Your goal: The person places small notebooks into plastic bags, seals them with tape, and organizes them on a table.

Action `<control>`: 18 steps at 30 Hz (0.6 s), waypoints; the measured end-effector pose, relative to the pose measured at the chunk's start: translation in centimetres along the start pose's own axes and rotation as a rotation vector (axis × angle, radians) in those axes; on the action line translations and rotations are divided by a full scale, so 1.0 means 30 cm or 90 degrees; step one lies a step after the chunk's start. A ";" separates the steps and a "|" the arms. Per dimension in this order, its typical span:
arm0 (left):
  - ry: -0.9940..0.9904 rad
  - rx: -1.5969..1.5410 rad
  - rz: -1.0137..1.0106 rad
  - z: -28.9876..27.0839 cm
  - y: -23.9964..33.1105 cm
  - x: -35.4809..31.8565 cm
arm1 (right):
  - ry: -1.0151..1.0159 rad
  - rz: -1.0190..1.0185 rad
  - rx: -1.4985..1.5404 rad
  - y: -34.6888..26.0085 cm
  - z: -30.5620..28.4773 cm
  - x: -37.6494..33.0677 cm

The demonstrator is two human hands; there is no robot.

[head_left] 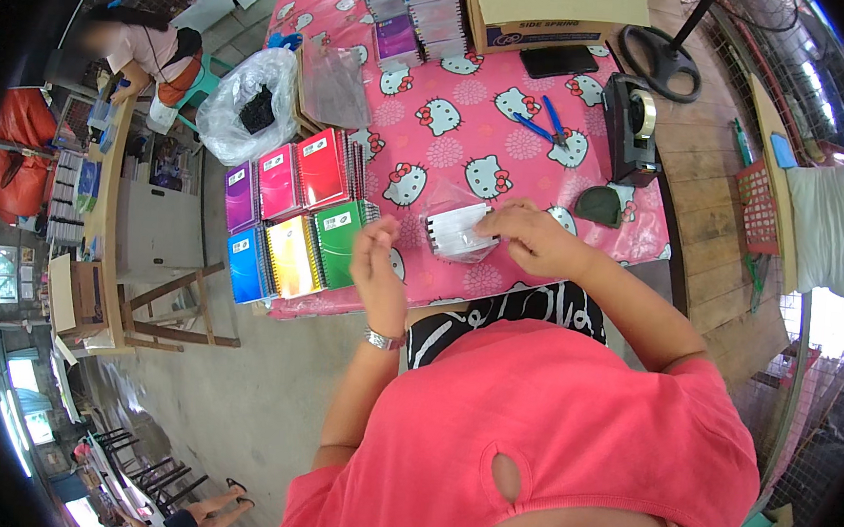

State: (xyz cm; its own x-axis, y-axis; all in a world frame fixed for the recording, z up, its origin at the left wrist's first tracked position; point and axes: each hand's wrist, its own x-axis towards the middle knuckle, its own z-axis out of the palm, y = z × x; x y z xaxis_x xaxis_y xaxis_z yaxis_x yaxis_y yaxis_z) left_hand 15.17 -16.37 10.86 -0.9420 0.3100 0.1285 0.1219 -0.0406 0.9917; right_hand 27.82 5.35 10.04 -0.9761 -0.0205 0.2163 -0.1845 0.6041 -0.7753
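Observation:
A small white spiral-bound pad (457, 231) lies in a clear plastic sleeve (470, 254) at the near edge of the table. My right hand (546, 241) has its thumb and fingers closed on the right edge of the sleeved pad. My left hand (378, 272) is raised just left of the pad, apart from it, with fingers stretched and nothing seen in them. Beside that hand stand stacks of spiral notebooks: green (334, 243), yellow (294, 257), blue (249, 264), red (323, 170), pink (278, 181) and purple (242, 198).
On the pink patterned tablecloth (471, 120) lie blue-handled pliers (549, 124), a tape dispenser (632, 131), a dark green pouch-like piece (599, 205) and a black phone (559, 62). A cardboard box (557, 13) and more notebooks (396, 38) stand behind. A plastic bag (248, 114) sits left; another person (153, 54) is beyond.

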 end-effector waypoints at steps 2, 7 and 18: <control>-0.135 0.138 0.059 -0.001 -0.045 -0.062 | -0.019 -0.075 -0.073 0.003 0.014 0.006; -0.253 0.361 0.238 0.052 -0.042 -0.065 | -0.088 -0.085 -0.120 -0.018 0.010 0.026; -0.351 0.563 0.353 0.114 0.021 -0.080 | 0.324 0.034 -0.127 0.105 -0.186 -0.036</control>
State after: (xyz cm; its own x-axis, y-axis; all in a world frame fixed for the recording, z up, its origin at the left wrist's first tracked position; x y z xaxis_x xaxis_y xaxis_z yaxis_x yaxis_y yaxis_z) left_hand 18.58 -13.90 11.19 -0.4564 0.8341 0.3098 0.8505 0.3066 0.4273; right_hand 28.93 11.71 10.67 -0.7952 0.3722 0.4787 -0.0629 0.7345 -0.6757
